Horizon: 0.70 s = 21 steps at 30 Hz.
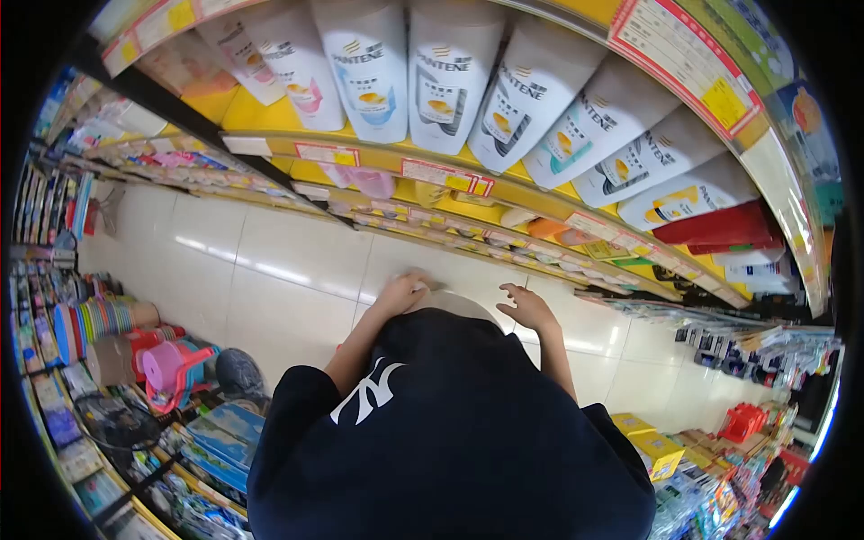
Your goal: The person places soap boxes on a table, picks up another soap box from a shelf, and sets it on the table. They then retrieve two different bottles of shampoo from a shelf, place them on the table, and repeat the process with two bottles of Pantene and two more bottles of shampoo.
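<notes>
My left hand is low in front of my body, over the pale floor. Its fingers are blurred, and a small light patch shows beside them that I cannot make out. To the right, my right hand hangs with its fingers apart and nothing in them. Neither hand touches the shelves. Nearest ahead is a shelf with a row of white Pantene bottles, standing upright side by side behind a price-label strip.
Lower shelves hold small packaged goods. On the left stand stacked colourful buckets, a pink basin and a black fan. Yellow boxes and a red basket are at right. Tiled floor runs between the shelves.
</notes>
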{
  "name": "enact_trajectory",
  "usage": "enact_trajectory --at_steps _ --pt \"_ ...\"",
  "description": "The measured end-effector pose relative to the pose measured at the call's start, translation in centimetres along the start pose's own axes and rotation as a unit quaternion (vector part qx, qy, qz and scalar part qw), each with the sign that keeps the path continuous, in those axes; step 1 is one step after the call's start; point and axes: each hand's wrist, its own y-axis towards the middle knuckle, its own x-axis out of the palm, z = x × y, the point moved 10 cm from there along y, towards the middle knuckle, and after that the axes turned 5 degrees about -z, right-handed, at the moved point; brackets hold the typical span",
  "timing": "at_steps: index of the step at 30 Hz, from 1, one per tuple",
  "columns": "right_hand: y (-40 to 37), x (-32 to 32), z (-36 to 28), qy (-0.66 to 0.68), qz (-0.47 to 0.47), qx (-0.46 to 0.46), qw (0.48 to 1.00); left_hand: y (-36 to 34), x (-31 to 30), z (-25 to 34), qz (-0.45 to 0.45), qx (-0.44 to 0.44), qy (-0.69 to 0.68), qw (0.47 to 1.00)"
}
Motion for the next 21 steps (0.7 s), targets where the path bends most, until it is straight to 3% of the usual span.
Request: enact_trajectory --at_steps 2,3,4,5,7,11,14,15,16,17,19,20,21 --pt "1.8 0.8 1.6 0.086 0.023 -0.015 0.996 -2.6 3.6 -6.5 -0.107 -0.152 -0.031 0.982" --pt "3.6 1.7 2.6 0.125 0.034 -0.032 0.991 -5.0 5.0 -12.5 0.017 -0.155 -0.086 0.984" --pt "5.6 3.6 4.6 0.048 0.032 -0.034 0.998 -8.3 7.3 -17.8 -0.004 -0.305 -0.191 0.933" --pt "7.1 5.1 6.2 -0.030 0.034 -0.039 0.998 -11.1 6.5 -20.5 0.086 -0.296 -0.115 0.944" --pt "8.9 9.2 8.6 -0.038 -0.102 0.028 0.994 -18.1 9.2 -27.6 0.150 -0.394 -0.214 0.881" --pt "11.3 14.7 10.1 0.073 -0.159 0.061 0.983 -26.1 8.6 -27.8 0.208 -0.496 -0.310 0.784" --pt "13.1 17.3 8.3 0.054 -0.181 0.030 0.982 -27.0 9.2 -27.1 0.241 -0.500 -0.351 0.754" --pt "13.6 17.5 6.6 0.046 -0.176 0.019 0.983 -25.8 11.0 -29.2 0.251 -0.437 -0.385 0.773" --pt "13.9 17.7 4.8 0.053 -0.184 0.022 0.981 -25.3 12.7 -29.7 0.241 -0.446 -0.439 0.742" --pt "14.3 18.0 3.2 0.061 -0.192 0.026 0.979 -24.3 8.3 -25.4 0.185 -0.433 -0.242 0.848" --pt "15.9 18.7 -0.3 0.013 -0.196 0.004 0.980 -21.8 10.2 -28.6 0.140 -0.336 -0.282 0.888" --pt "16.9 19.0 -2.4 -0.010 -0.197 -0.007 0.980 -21.0 9.9 -29.6 0.114 -0.284 -0.225 0.925" --pt "17.7 19.5 -4.8 -0.005 -0.211 -0.010 0.977 -21.9 8.2 -31.0 0.130 -0.288 -0.252 0.915"
